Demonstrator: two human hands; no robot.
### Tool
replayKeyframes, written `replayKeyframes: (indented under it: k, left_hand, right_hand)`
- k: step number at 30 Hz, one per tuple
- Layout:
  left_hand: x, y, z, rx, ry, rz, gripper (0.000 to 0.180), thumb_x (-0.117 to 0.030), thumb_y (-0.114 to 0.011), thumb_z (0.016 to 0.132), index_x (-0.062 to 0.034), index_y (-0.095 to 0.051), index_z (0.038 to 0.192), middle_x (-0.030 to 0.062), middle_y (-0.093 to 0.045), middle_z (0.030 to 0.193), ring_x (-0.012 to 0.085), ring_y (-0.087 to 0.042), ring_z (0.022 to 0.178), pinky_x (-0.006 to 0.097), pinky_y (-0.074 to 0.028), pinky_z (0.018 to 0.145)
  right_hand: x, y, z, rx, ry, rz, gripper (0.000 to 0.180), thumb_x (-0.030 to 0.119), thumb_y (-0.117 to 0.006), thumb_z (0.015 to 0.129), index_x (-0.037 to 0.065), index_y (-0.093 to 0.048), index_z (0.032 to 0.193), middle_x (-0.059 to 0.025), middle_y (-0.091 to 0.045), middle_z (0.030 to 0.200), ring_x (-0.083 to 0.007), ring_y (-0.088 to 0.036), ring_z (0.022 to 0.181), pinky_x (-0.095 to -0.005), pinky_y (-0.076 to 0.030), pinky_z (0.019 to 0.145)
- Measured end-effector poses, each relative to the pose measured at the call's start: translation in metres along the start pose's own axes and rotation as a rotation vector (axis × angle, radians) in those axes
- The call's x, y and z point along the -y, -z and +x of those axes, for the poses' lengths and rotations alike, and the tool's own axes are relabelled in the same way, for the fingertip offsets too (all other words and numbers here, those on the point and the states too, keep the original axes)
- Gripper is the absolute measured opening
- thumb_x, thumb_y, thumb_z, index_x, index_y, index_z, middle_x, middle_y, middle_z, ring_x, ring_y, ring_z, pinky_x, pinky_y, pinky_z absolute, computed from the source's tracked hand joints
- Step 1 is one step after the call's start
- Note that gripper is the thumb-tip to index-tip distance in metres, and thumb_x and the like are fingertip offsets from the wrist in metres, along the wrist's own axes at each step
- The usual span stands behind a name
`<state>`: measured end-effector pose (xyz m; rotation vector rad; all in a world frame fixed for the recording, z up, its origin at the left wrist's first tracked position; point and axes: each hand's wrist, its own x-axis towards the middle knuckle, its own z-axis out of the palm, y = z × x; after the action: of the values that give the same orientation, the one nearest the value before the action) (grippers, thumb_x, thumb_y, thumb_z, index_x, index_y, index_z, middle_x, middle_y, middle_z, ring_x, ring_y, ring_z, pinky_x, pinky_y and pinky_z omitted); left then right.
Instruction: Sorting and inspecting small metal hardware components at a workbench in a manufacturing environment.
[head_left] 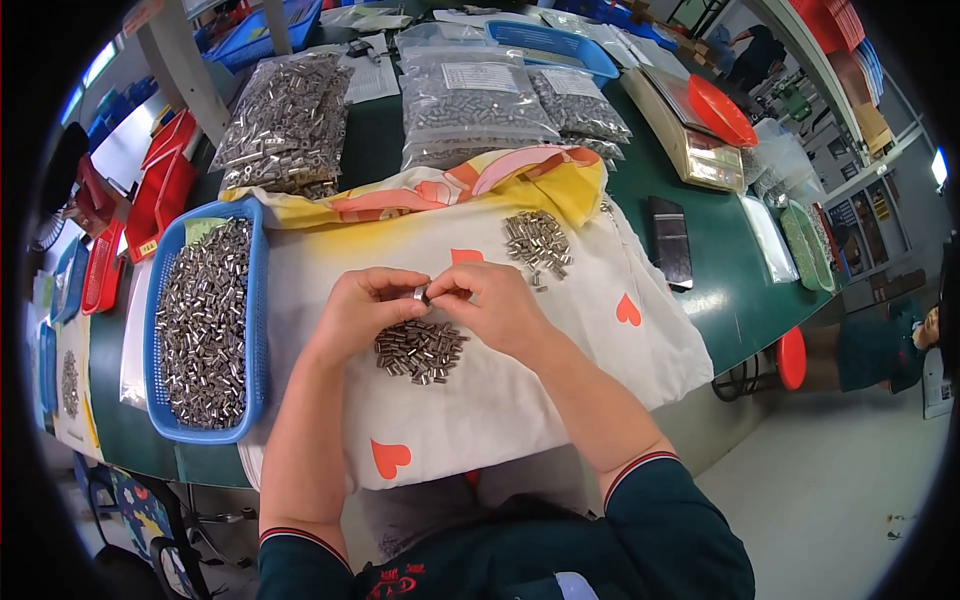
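Observation:
Both hands meet over a white cloth [540,400] printed with red hearts. My left hand [362,308] pinches a small metal sleeve [422,294] between thumb and fingertips. From the other side, the fingertips of my right hand [490,300] close on the same sleeve. Just below the hands lies a pile of small silvery metal sleeves [420,352]. Farther off to the right sits another pile of sleeves [538,242], with a few loose ones at its near edge. A blue plastic basket [258,330] full of similar sleeves stands to the left.
Behind the cloth's yellow fold stand clear bags of metal parts [285,120] and more bags [470,95]. A dark phone-like object [671,242] lies on the green table [720,270] at right, near a scale [690,140] bearing a red tray [722,112]. Another person [875,345] is at far right.

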<state>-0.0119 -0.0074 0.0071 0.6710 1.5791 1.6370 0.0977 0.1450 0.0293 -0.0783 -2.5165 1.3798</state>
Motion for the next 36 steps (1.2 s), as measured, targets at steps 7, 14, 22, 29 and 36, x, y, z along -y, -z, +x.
replayKeyframes:
  k: [7,14,22,29,36]
  left_hand:
    - [-0.004,0.008,-0.002,0.060,0.012,0.037,0.025,0.001,-0.064,0.073,0.0025,-0.059,0.097,0.0035,-0.061,0.085,0.0079,-0.057,0.076,0.020,-0.047,0.070]
    - [0.004,0.008,0.005,0.062,-0.078,-0.098,0.026,0.001,-0.062,0.074,0.0018,-0.058,0.100,0.0045,-0.061,0.089,0.0091,-0.057,0.079,0.022,-0.047,0.073]
    - [0.008,0.008,0.002,0.024,-0.038,-0.458,0.028,-0.001,-0.057,0.078,-0.0002,-0.054,0.105,0.0080,-0.059,0.096,0.0142,-0.057,0.086,0.028,-0.048,0.077]
    - [0.006,0.001,0.004,0.008,-0.007,-0.271,0.027,0.000,-0.058,0.076,0.0012,-0.055,0.103,0.0075,-0.060,0.092,0.0124,-0.057,0.081,0.025,-0.046,0.076]
    - [0.020,0.012,0.000,-0.047,-0.058,-0.234,0.031,0.001,-0.061,0.072,0.0022,-0.055,0.103,0.0084,-0.060,0.092,0.0136,-0.058,0.079,0.025,-0.047,0.074]
  right_hand:
    - [-0.026,0.043,0.010,-0.331,-0.253,-0.242,0.012,0.009,-0.060,0.073,0.002,-0.061,0.083,-0.0052,-0.060,0.070,-0.0130,-0.057,0.067,-0.0245,-0.044,0.061]
    - [-0.036,0.043,0.003,-0.075,-0.315,-0.584,0.011,0.011,-0.054,0.072,0.003,-0.060,0.077,-0.0117,-0.060,0.071,-0.0277,-0.058,0.068,-0.0348,-0.046,0.063]
    - [-0.050,0.029,0.003,-0.195,-0.048,-0.815,0.011,0.007,-0.054,0.070,0.002,-0.060,0.078,-0.0135,-0.058,0.069,-0.0289,-0.057,0.066,-0.0360,-0.046,0.064]
    - [-0.006,0.013,0.005,-0.163,-0.300,0.224,0.012,0.005,-0.059,0.076,0.001,-0.059,0.087,-0.0036,-0.060,0.078,-0.0088,-0.055,0.071,-0.0212,-0.044,0.066]
    - [-0.003,-0.017,0.007,-0.141,0.037,0.263,0.011,0.008,-0.062,0.070,0.002,-0.059,0.079,-0.0070,-0.058,0.072,-0.0147,-0.055,0.064,-0.0260,-0.044,0.060]
